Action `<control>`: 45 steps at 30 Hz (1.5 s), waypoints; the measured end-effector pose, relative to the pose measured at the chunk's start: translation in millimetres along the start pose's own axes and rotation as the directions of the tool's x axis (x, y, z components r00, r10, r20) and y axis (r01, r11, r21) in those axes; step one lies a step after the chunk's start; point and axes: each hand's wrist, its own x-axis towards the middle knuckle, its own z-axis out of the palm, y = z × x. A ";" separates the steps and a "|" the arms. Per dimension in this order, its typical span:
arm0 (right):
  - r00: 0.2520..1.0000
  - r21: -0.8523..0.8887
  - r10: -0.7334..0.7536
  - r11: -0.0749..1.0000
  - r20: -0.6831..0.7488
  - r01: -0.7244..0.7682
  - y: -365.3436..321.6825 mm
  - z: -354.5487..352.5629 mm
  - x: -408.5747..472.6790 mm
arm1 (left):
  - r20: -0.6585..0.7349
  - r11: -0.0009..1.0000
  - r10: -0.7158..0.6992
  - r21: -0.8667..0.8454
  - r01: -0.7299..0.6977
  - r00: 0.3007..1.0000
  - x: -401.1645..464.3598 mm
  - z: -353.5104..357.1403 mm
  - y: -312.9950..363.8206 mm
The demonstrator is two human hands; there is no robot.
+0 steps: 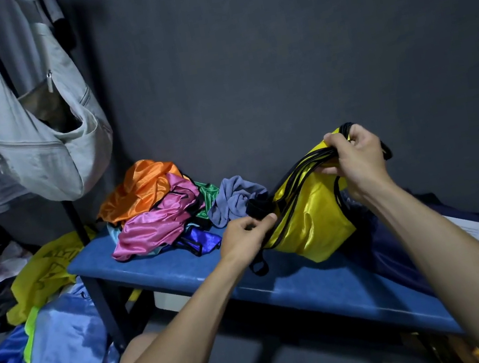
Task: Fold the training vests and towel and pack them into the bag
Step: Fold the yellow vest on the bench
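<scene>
A shiny yellow training vest (310, 217) with black trim hangs over the blue bench (202, 270). My right hand (355, 159) grips its gathered black-edged top, lifted above the bench. Lower left, my left hand (247, 237) pinches the vest's black trim. Behind it lies a heap of vests: orange (135, 192), pink (156, 223), green (208, 193) and dark blue (197, 242). A crumpled grey-blue towel (234, 198) lies between the heap and the yellow vest. A dark navy bag (426, 245) lies on the bench's right part, under my right forearm.
A grey sling bag (44, 141) hangs on the wall at left. On the floor left of the bench lie a light blue vest (65, 343), a yellow cloth (42, 277) and other clothes. A dark wall stands close behind the bench.
</scene>
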 end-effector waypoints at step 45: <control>0.999 -0.074 -0.043 0.996 -0.008 0.042 -16.4 4.9 1.4 | -0.200 0.969 0.090 0.243 -0.039 0.976 -0.2 42.3 4.5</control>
